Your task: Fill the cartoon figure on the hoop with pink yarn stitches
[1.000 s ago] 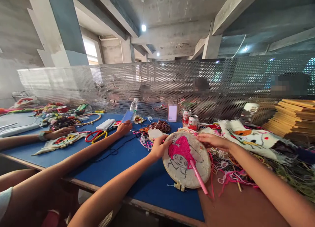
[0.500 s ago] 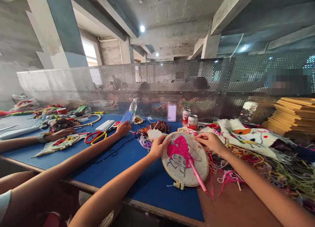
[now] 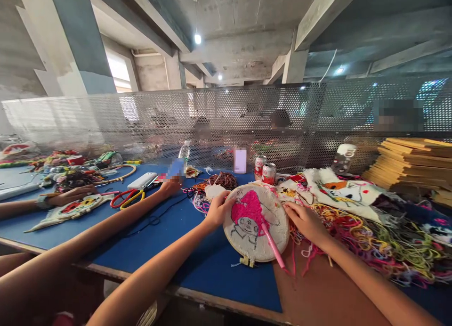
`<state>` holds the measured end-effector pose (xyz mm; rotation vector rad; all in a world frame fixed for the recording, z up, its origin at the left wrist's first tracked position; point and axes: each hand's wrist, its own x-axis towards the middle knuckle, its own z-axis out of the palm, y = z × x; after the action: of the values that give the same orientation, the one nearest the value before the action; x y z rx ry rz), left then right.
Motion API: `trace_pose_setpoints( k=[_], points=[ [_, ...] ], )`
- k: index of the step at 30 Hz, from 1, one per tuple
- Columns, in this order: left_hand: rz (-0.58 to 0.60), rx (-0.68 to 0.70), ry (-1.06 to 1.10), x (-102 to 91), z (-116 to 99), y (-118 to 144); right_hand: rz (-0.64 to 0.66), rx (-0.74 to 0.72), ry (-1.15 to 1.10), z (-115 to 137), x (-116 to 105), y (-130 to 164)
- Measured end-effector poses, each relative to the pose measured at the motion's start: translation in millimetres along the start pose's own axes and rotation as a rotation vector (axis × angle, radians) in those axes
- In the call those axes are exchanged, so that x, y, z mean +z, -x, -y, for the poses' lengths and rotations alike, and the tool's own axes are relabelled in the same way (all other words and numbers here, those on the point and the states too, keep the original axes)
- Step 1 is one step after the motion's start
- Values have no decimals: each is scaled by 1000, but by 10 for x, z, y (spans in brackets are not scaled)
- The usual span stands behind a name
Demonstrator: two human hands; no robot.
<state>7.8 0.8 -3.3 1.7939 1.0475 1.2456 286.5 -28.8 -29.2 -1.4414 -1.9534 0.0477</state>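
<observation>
My left hand [image 3: 217, 210] grips the upper left rim of a round embroidery hoop [image 3: 280, 250], thumb on the front of the cloth. At the right rim, the fingers of my right hand [image 3: 305, 222] pinch the hoop's edge. White cloth is stretched in the hoop, with a cartoon figure drawn in dark lines and a hood filled in with bright pink yarn loops. A pink punch needle [image 3: 273, 247] stands stuck in the cloth at the pink area's lower edge, pink yarn trailing from its end. The hoop's clamp [image 3: 247, 261] is at the bottom.
Loose coloured yarn [image 3: 381, 236] and a stitched white cloth [image 3: 348, 194] lie at right. Behind stand two drink cans [image 3: 269, 174], a phone [image 3: 240, 161] and a perforated metal screen [image 3: 155, 123]. A co-worker's arm [image 3: 116, 217] reaches in from the left near scissors [image 3: 127, 199].
My right hand has slid from the hoop's upper right edge down to its right side. The view has shifted slightly, and the punch needle remains in the cloth.
</observation>
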Motion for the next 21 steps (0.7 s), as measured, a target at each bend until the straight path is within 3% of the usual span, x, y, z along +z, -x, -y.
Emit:
trace_pose_setpoints(
  k=[2,5,10,16,21],
  points=[
    [18,-41,46,1,15,-14,-80,-71,87,23,-24,54],
    [30,-114,79,5,45,-33,-154,-302,134,98,-66,103],
    [38,-202,112,10,84,-42,7,-526,136,247,-52,177],
    [54,-278,99,20,110,-49,220,-567,42,415,1,257],
    [57,-253,48,17,156,-60,332,-468,-85,518,-2,266]
  ],
)
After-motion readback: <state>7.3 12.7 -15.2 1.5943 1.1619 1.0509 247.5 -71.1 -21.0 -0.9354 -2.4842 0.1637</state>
